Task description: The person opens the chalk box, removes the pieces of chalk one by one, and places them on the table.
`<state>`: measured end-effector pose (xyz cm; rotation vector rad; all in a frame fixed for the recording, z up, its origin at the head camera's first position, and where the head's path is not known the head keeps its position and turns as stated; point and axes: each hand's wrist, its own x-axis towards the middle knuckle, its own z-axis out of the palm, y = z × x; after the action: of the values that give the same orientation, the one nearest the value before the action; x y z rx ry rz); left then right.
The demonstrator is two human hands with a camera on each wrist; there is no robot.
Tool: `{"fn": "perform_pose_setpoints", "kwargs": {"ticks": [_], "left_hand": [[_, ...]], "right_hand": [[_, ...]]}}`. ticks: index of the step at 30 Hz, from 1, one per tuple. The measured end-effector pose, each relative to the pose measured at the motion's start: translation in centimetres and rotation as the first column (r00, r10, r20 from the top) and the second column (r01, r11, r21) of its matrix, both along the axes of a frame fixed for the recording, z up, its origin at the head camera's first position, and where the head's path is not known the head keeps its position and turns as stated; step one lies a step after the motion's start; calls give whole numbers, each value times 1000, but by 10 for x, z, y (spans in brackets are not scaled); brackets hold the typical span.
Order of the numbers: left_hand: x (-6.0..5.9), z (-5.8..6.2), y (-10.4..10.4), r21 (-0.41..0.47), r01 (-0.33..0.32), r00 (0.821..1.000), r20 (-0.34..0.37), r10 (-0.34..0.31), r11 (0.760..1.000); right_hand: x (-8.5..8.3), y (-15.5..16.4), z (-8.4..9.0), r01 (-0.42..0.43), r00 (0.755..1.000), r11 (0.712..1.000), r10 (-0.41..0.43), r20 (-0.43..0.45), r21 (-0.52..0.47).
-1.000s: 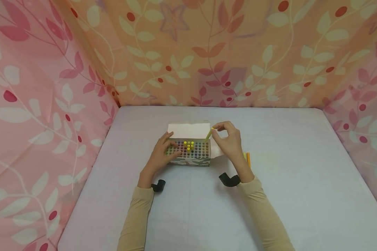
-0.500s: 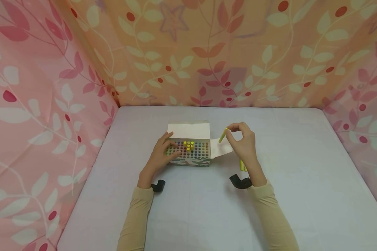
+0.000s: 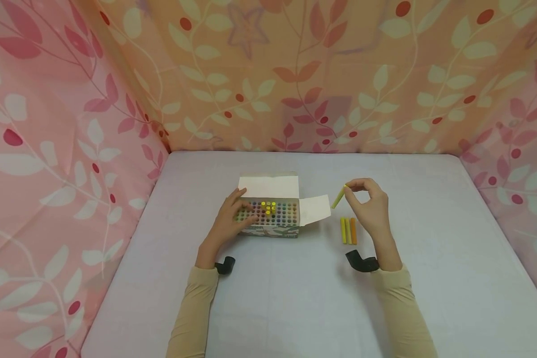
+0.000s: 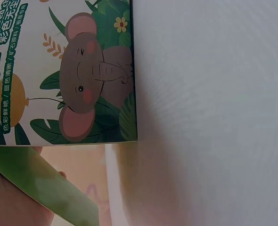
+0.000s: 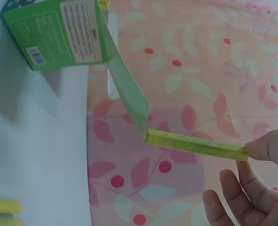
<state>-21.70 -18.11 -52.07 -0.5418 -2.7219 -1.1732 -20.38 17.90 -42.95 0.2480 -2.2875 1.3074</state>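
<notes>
I count three chalks [image 3: 348, 230] laid out at the box's [image 3: 270, 218] three o'clock; my right hand [image 3: 370, 206] pinches a fourth yellow-green chalk [image 3: 338, 197] above them. My left hand [image 3: 229, 219] rests flat on the box, where many remain.

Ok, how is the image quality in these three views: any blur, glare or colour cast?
Head view: even, soft light with a warm pink cast, faint shadows, all sharp, including the box and right hand. Left wrist view: box print crisp, the green flap up close is soft. Right wrist view: yellow-green stick fairly sharp, table washed out, backdrop hazy.
</notes>
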Motion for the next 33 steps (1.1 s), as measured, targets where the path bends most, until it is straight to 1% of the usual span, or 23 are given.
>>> {"fn": "perform_pose_setpoints", "kwargs": {"ticks": [3,6,10,13,18,22,29,33], "left_hand": [[0,0,0,7,0,1000,3,0,1000],[-1,-1,0,6,4,1000,-3,-4,1000],[-1,-2,0,-10,6,1000,-15,-6,1000],[-1,-2,0,-16,5,1000,-13,-6,1000],[0,-1,0,-15,2,1000,-5,-2,1000],[0,-1,0,-14,4,1000,-1,-4,1000],[-1,0,0,-13,7,1000,-16,-7,1000],[0,0,0,-13,7,1000,-12,-7,1000]], "right_hand": [[2,9,1,21,999,1000,-21,38,16],[3,19,1,23,995,998,-28,94,58],[5,32,1,-14,984,993,-7,176,120],[5,41,2,-47,971,986,6,240,163],[6,53,-1,-85,940,968,-1,342,235],[4,61,-7,-124,913,946,-10,408,301],[-3,70,-22,-211,858,912,1,513,352],[-7,72,-30,-241,836,894,-6,548,377]]}}
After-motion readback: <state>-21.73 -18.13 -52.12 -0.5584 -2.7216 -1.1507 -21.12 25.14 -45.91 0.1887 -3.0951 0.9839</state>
